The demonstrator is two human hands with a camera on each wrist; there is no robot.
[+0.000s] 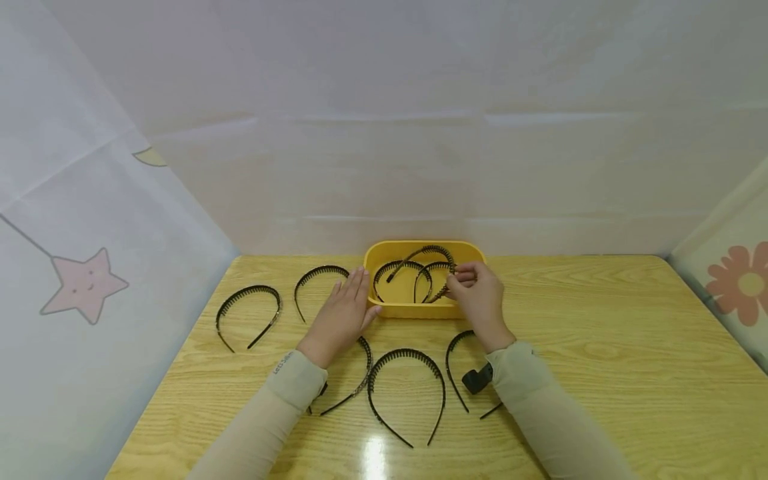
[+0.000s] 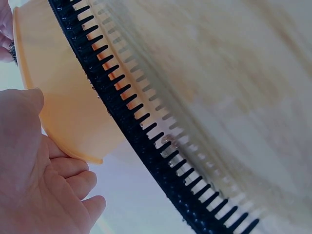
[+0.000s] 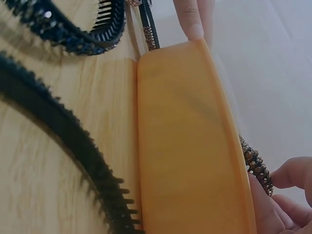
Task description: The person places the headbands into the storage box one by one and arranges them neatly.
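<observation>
My right hand [image 1: 480, 293] pinches a dark beaded headband [image 1: 441, 251] with comb teeth over the right end of a yellow bin [image 1: 414, 311]. Its beads [image 3: 256, 163] show between thumb and fingers in the right wrist view. Two more headbands stand inside the bin, one of them a toothed headband [image 1: 377, 275] at the left. My left hand [image 1: 341, 317] rests against the bin's left end, fingers straight, thumb near the front rim. The left wrist view shows that hand [image 2: 48, 180] at the bin wall [image 2: 73, 92], with a headband [image 2: 131, 131] close to the camera.
Several headbands lie on the wooden table [image 1: 600, 347]: one headband [image 1: 249, 289] at far left, another [image 1: 321, 269] behind my left hand, one [image 1: 407, 352] front centre, and others partly under my forearms. A pale cloth wall [image 1: 420, 133] stands behind the bin.
</observation>
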